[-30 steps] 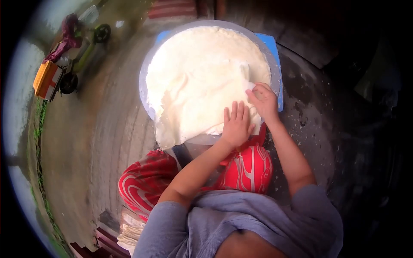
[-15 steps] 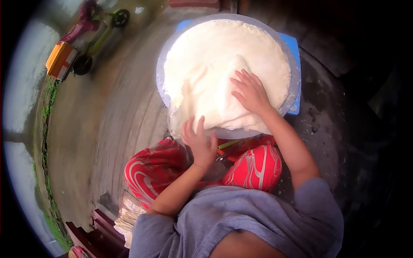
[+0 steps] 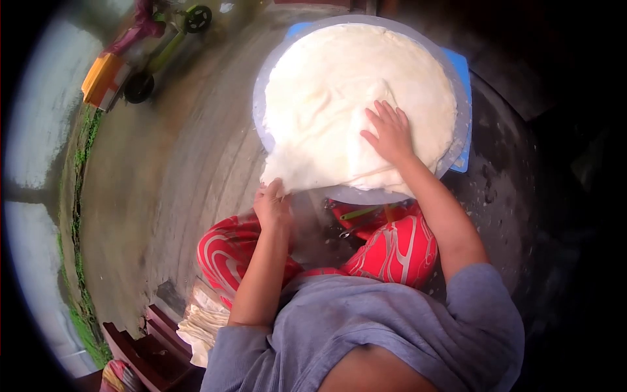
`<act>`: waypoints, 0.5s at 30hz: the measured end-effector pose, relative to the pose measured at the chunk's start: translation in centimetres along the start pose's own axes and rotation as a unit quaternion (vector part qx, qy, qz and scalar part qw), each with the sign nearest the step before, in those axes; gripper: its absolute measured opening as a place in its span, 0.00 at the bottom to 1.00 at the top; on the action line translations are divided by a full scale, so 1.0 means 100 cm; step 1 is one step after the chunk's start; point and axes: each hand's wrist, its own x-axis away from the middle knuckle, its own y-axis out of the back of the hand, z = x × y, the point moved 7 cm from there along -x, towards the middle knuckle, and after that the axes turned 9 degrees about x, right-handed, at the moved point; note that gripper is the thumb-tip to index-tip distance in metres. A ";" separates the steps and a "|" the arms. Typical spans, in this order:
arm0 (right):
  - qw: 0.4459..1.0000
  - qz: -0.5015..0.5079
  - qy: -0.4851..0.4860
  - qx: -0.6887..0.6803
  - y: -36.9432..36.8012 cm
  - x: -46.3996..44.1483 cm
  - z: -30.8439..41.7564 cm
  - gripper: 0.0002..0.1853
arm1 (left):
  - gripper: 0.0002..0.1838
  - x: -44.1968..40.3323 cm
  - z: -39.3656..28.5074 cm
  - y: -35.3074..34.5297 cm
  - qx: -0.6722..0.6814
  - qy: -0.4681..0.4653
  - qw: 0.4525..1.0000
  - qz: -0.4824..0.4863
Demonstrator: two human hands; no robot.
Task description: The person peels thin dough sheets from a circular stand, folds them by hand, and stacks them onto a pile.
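Note:
A wide, thin pale sheet that looks like dough (image 3: 320,104) covers most of a round grey board (image 3: 264,134) in front of my knees. My left hand (image 3: 272,204) pinches the sheet's near left corner, which is pulled out past the board's rim. On the right half of the sheet, my right hand (image 3: 394,135) lies flat with its fingers stretched out, next to a raised fold. Wrinkles run across the sheet between the two hands.
Beneath the board a blue flat piece (image 3: 462,111) sticks out. A green-handled tool (image 3: 359,213) lies between my knees. Stacked pale sheets (image 3: 201,326) are at lower left, by a dark red wooden piece (image 3: 153,353). A scooter (image 3: 163,55) and an orange-white box (image 3: 104,80) stand at upper left.
My left hand has moved left and closed on the sheet's corner, drawing it outward. My right hand stays on the sheet. The view has shifted slightly.

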 end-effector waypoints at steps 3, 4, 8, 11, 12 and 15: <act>0.990 0.000 -0.022 -0.143 0.005 0.001 -0.008 0.16 | 0.18 0.047 -0.015 -0.076 -0.026 -0.062 0.992 0.109; 0.990 0.000 -0.023 -0.142 0.002 -0.002 -0.014 0.16 | 0.19 0.059 -0.012 -0.101 -0.050 -0.100 0.979 0.169; 0.737 0.158 -0.228 -0.616 -0.011 0.000 -0.040 0.19 | 0.30 0.077 0.057 -0.168 -0.246 -0.072 0.904 0.342; 0.624 0.274 -0.338 -0.649 -0.018 0.017 -0.054 0.35 | 0.31 0.089 0.109 -0.180 -0.240 -0.006 0.888 0.393; 0.625 0.271 -0.342 -0.648 -0.032 0.025 -0.065 0.35 | 0.31 0.087 0.112 -0.177 -0.240 -0.002 0.886 0.396; 0.762 0.253 -0.188 -0.565 -0.008 0.027 -0.062 0.36 | 0.14 0.090 0.083 -0.176 -0.480 -0.270 0.720 0.422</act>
